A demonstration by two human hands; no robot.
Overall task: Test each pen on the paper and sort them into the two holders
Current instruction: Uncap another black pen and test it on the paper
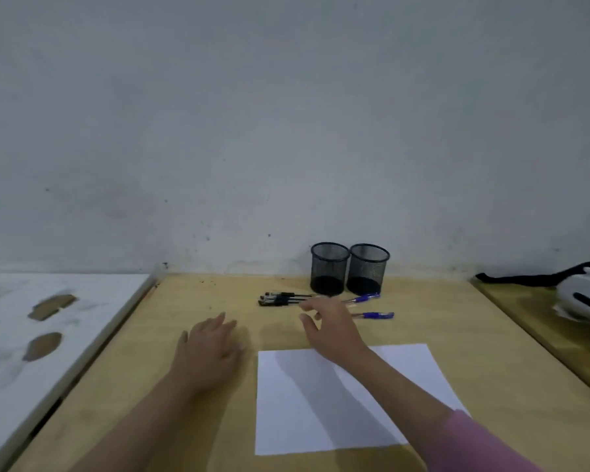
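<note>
Two black mesh holders stand side by side at the back of the wooden table, the left holder (329,269) and the right holder (368,270); both look empty. In front of them lie black pens (281,299) and two blue pens (365,297), (377,315). A blank white paper (382,376) lies nearer to me. My right hand (331,330) hovers over the pens with fingers spread and holds nothing; it hides parts of them. My left hand (212,349) rests flat on the table left of the paper.
A white marbled board (48,335) with brown patches adjoins the table on the left. At the far right sits a white device (583,298) with a black strap. The grey wall rises right behind the holders.
</note>
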